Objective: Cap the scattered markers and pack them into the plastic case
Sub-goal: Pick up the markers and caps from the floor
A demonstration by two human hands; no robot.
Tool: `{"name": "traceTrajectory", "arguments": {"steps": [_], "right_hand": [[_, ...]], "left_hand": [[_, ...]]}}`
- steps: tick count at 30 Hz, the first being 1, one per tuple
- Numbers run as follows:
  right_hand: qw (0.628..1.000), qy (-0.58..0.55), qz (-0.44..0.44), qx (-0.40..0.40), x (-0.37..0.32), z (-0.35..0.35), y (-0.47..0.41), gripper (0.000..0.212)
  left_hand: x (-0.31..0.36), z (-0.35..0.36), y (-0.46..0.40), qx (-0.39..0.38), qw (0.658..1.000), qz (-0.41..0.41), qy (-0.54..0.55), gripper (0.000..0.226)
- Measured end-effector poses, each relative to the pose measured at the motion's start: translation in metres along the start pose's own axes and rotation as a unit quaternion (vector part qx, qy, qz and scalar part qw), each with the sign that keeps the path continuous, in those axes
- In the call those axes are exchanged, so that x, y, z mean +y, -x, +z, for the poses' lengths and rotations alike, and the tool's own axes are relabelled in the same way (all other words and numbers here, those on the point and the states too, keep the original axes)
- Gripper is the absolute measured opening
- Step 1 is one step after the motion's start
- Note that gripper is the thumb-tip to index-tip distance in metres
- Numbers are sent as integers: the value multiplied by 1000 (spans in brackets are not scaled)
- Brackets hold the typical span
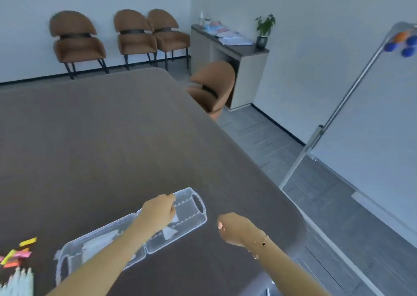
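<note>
A clear plastic case (194, 207) lies opened flat on the brown table (112, 138), its two halves spread from lower left to upper right. My left hand (159, 210) reaches over the right half, fingers curled down at its far rim; what it grips is hard to tell in the blur. My right hand (232, 228) hovers to the right of the case, fingers curled, holding nothing I can see. Loose coloured caps (19, 251) in yellow, pink and orange lie at the far left. A bunch of white uncapped markers (19, 281) sits at the bottom left corner.
The table's rounded right edge (282, 194) runs close to my right hand. A brown chair (213, 86) stands at the far corner. A whiteboard on a stand (372, 126) with magnets fills the right. More chairs and a cabinet line the back wall.
</note>
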State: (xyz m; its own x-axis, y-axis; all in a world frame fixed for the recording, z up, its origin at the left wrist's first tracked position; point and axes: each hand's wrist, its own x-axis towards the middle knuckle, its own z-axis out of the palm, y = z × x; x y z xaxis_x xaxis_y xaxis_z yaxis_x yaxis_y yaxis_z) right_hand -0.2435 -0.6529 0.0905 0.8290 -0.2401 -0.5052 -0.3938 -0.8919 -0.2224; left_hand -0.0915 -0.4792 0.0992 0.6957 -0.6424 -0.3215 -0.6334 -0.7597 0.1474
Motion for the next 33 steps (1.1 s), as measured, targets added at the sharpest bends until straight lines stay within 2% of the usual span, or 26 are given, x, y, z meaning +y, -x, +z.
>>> {"name": "traceTrajectory", "arguments": {"steps": [4,7,11,15,17,20,22,24,26,29,33], "right_hand": [[989,-93,105,55,104,16,46,34],[969,-136,187,83,162,47,73,29],[943,-162,260,133,217,110,101,28],[920,-174,314,158,254,187,128,26],[906,-197,340,158,272,230,142,22],[891,-222,370,139,289,298,166,25],[886,-241,379,115,292,337,187,27],[893,-238,375,74,289,368,208,22],[898,-230,372,42,292,395,225,20],[892,-251,376,30,307,428,236,30],[879,-281,386,-11,342,475,217,27]], "left_hand": [[125,2,-26,4,994,107,-3,10],[209,23,-34,-5,981,192,22,19],[300,80,-37,-42,964,261,39,29],[374,143,-17,-96,925,368,17,27],[402,178,-1,-98,907,409,-13,27],[419,235,28,-100,911,389,-92,32],[417,268,49,-132,913,354,-153,40],[411,300,64,-162,913,327,-185,38],[406,330,71,-184,910,313,-201,35],[404,369,64,-214,914,293,-181,34],[410,423,30,-233,910,281,-198,38]]}}
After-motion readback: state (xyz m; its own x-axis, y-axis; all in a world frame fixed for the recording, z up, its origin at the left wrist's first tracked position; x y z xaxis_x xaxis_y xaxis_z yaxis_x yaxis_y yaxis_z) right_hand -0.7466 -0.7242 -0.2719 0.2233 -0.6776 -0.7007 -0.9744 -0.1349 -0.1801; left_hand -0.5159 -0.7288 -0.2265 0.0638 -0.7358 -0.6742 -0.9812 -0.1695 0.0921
